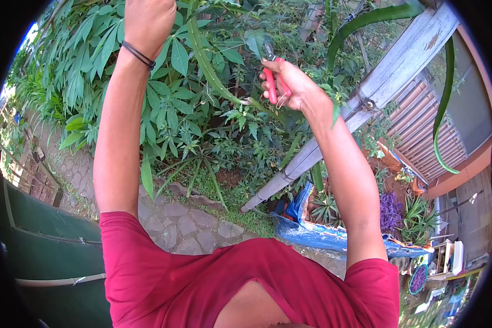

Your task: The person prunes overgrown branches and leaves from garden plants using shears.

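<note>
Right hand (294, 86) raised among foliage, fingers clenched on red pruners (271, 82) beside long green stem (208, 63); left hand (145, 22) at frame top, grip impossible to tell.

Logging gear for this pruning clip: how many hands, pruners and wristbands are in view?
Hands: 2 (left hand, right hand)
Red-handled pruners, in the right hand's grip: 1
Black wristband, on the left wrist: 1
Total: 4
</note>
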Demonstrator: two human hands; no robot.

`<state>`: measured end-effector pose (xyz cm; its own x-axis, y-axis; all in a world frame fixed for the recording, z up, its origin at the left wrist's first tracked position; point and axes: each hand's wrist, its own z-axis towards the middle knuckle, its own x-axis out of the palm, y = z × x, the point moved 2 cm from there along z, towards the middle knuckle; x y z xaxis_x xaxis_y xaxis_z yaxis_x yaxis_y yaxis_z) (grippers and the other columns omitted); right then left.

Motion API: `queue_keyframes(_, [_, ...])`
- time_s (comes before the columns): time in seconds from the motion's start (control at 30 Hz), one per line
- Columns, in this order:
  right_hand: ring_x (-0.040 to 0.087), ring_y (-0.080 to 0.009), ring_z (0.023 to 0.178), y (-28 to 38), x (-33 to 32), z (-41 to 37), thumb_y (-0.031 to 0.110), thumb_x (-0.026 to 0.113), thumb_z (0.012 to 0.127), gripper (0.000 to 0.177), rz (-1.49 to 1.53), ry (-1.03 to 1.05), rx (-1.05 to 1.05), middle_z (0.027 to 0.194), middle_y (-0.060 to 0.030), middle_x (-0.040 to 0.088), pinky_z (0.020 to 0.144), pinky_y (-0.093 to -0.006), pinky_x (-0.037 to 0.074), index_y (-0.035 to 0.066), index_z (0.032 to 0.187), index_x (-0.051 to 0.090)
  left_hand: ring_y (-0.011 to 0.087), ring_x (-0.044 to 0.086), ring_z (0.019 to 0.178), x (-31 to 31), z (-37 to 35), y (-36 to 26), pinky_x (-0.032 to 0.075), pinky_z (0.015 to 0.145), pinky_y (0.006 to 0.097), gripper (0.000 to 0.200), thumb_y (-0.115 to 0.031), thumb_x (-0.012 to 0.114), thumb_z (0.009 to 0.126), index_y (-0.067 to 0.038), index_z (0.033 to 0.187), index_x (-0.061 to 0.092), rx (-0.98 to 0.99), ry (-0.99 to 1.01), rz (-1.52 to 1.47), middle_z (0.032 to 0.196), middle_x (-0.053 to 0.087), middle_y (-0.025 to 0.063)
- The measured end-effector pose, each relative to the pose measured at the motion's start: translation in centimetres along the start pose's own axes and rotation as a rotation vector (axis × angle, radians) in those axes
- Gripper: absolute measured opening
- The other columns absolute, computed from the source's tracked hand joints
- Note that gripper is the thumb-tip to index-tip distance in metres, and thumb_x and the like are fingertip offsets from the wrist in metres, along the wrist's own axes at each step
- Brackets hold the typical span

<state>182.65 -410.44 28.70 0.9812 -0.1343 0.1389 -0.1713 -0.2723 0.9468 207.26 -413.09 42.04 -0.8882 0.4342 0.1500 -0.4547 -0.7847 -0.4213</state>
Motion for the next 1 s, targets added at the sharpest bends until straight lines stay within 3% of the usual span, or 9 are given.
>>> queue_keyframes(0.2, [0.045,-0.0075,0.047,-1.8,0.4,-2.8,0.030,0.056,0.097,0.025,-0.046,-0.030,-0.082,0.068,0.0015,0.048,0.041,-0.0231,0.043,0.009,0.087,0.048,0.0084,0.055,0.067,-1.9,-1.1,-3.0,0.044,0.064,0.0222,0.037,-0.032,0.050,0.101,0.000,0.116,0.061,0.099,-0.175,0.066,0.070,0.048,-0.0042])
queue_keyframes(0.3, [0.050,-0.0118,0.048,-2.9,0.9,-6.7,0.041,0.051,0.098,0.037,-0.089,0.162,-0.112,0.060,0.0004,0.047,0.041,-0.0235,0.041,0.005,0.091,0.052,0.0081,0.055,0.071,-4.7,-3.2,-4.5,0.044,0.069,0.0226,0.038,-0.032,0.049,0.102,0.000,0.119,0.059,-0.049,-0.181,0.168,0.072,0.047,-0.0043])
queue_keyframes(0.37, [0.051,-0.0129,0.050,-3.5,0.5,-9.4,0.043,0.047,0.099,0.041,-0.116,0.258,-0.100,0.061,-0.0012,0.049,0.041,-0.0229,0.038,0.002,0.097,0.054,0.0080,0.053,0.073,-5.9,-7.1,-5.4,0.045,0.074,0.0244,0.041,-0.030,0.047,0.103,0.000,0.130,0.050,0.061,-0.131,0.165,0.075,0.045,-0.0048])
queue_keyframes(0.5, [0.054,-0.0144,0.052,-6.7,-1.4,-12.3,0.042,0.038,0.102,0.047,-0.111,0.497,-0.093,0.065,-0.0072,0.054,0.041,-0.0223,0.035,-0.003,0.112,0.052,0.0082,0.051,0.077,-8.2,-15.3,-7.6,0.045,0.080,0.0251,0.047,-0.026,0.040,0.105,0.002,0.142,0.033,0.093,-0.347,0.173,0.079,0.042,-0.0057])
queue_keyframes(0.67, [0.048,-0.0145,0.054,-10.8,-3.4,-12.9,0.045,0.046,0.098,0.054,-0.180,0.681,-0.166,0.066,-0.0069,0.049,0.044,-0.0225,0.036,-0.006,0.116,0.043,0.0121,0.054,0.068,-11.1,-26.9,-8.5,0.045,0.066,0.0241,0.040,-0.027,0.045,0.103,0.004,0.126,0.052,-0.350,-0.394,0.254,0.068,0.042,-0.0032])
queue_keyframes(0.8, [0.052,-0.0151,0.061,-11.7,-4.4,-11.9,0.044,0.044,0.099,0.055,-0.246,0.674,-0.130,0.069,-0.0090,0.052,0.046,-0.0234,0.037,-0.007,0.119,0.041,0.0113,0.056,0.070,-8.6,-35.0,-10.2,0.044,0.066,0.0231,0.042,-0.032,0.049,0.102,0.005,0.122,0.056,-0.589,-0.727,0.353,0.068,0.047,-0.0030])
queue_keyframes(0.93, [0.051,-0.0156,0.067,-12.4,-5.6,-10.4,0.047,0.042,0.099,0.056,-0.337,0.774,-0.136,0.071,-0.0072,0.050,0.047,-0.0216,0.034,-0.004,0.120,0.042,0.0105,0.059,0.073,-6.8,-45.2,-10.3,0.042,0.066,0.0222,0.041,-0.031,0.050,0.102,0.002,0.125,0.056,-0.830,-0.815,0.480,0.072,0.054,-0.0028])
queue_keyframes(0.97, [0.049,-0.0157,0.068,-12.8,-5.8,-10.1,0.049,0.042,0.099,0.056,-0.368,0.773,-0.145,0.071,-0.0066,0.048,0.047,-0.0219,0.033,-0.004,0.120,0.042,0.0142,0.060,0.082,-6.5,-48.6,-10.4,0.047,0.079,0.0288,0.047,-0.037,0.056,0.098,-0.002,0.130,0.054,-0.924,-0.772,0.512,0.077,0.059,0.0007])
queue_keyframes(1.0, [0.048,-0.0161,0.068,-13.0,-5.9,-10.0,0.050,0.041,0.099,0.058,-0.367,0.837,-0.097,0.071,-0.0069,0.047,0.048,-0.0217,0.033,-0.003,0.121,0.041,0.0134,0.065,0.093,-7.9,-55.1,-9.2,0.051,0.088,0.0299,0.036,-0.031,0.049,0.101,-0.004,0.119,0.064,-0.797,-0.639,0.619,0.089,0.066,0.0034])
